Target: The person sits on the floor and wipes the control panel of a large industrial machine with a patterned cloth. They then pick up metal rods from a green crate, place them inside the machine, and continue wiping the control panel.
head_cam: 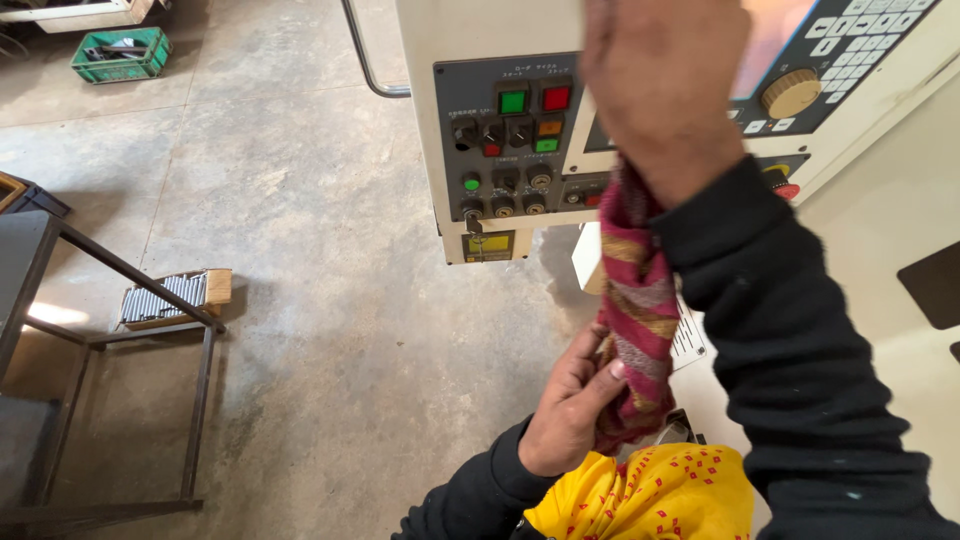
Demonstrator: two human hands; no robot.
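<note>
R hand (665,85) raised by control panel (510,140), gripping top of striped red cloth (635,315); L hand (572,405) pinches its lower end. Step looks like stretching cloth taut; next needs both grips firm

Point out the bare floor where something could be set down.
Bare floor lies between the metal frame and the control panel. Crowded at lower right: both hands grip a striped cloth above yellow fabric.
</note>
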